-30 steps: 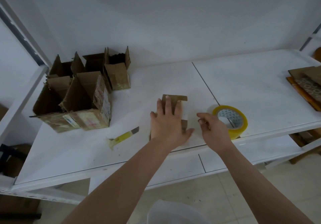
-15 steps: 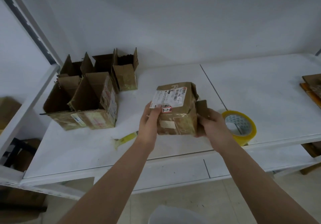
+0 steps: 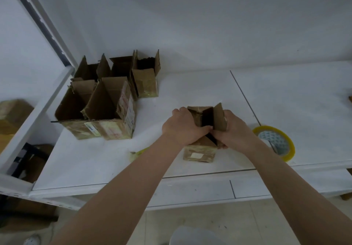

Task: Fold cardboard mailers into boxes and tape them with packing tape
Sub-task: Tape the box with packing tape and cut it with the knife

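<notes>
Now we have a small brown cardboard box (image 3: 200, 151) standing on the white shelf top (image 3: 190, 85), near its front edge and about midway along it. Its cardboard is worn and glossy with old tape, and a pale label sits on the side facing us. Its top is open: one flap rises on the right, tilted outward, another lies toward the left, and between them we see a dark interior. Our left hand (image 3: 181, 126) rests on the left flap with its fingers curled over the far edge and its thumb lying along the opening, so it grips that flap. Our right hand (image 3: 234, 128) wraps round the upright right flap and the box's right wall, fingers curled on the outside, thumb at the near corner; the two thumbs almost touch at the middle of the opening. Just right of the box, apart from it, a roll of packing tape (image 3: 276, 143) with a yellowish rim lies flat on the shelf top. To the left a yellow-handled cutter (image 3: 138, 152) lies partly hidden behind our left forearm. Farther back on the left stands a cluster of finished boxes (image 3: 106, 100) with their top flaps up, well apart from the one in our hands.
</notes>
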A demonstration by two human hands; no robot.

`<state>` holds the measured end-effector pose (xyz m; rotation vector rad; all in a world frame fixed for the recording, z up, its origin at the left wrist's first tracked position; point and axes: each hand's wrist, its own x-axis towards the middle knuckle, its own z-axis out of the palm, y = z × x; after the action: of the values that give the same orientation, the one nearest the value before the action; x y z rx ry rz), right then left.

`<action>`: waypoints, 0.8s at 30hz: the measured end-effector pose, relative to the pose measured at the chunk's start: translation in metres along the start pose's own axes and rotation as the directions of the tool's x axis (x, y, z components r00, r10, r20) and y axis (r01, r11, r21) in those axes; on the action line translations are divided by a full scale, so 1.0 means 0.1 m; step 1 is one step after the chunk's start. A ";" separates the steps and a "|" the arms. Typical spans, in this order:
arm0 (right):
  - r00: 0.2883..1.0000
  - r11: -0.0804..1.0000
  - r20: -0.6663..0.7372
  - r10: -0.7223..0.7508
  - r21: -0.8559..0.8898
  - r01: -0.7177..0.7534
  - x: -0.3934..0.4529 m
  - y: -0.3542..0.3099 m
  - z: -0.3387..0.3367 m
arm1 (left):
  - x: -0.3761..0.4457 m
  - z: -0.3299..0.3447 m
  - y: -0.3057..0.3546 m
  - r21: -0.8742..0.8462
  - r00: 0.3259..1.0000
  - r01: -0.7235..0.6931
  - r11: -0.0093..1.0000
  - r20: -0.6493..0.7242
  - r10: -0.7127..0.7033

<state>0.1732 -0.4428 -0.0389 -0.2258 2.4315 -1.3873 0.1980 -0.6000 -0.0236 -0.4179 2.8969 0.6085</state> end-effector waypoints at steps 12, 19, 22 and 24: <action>0.991 0.931 -0.106 -0.084 -0.362 0.040 0.10 -0.04 -0.07 | 0.11 -0.18 -0.34 -0.492 0.998 -0.060 0.869 -0.051 0.040; 0.798 0.617 0.153 -0.582 -0.556 0.557 -0.13 -0.09 -0.06 | 0.06 -0.17 -0.27 -0.308 0.952 -0.247 0.919 -0.254 0.171; 0.812 0.734 0.229 -0.537 -0.348 0.583 -0.17 -0.06 -0.15 | 0.05 -0.15 -0.22 -0.258 0.957 -0.208 0.943 -0.253 0.142; 0.814 0.728 0.326 -0.480 -0.371 0.577 -0.16 -0.03 -0.20 | 0.06 -0.12 -0.19 -0.219 0.957 -0.222 0.950 -0.235 0.170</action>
<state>0.1809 -0.4233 -0.0234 -1.2144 2.5716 -0.8649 0.1964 -0.6231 -0.0210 -0.2342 3.1031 1.0179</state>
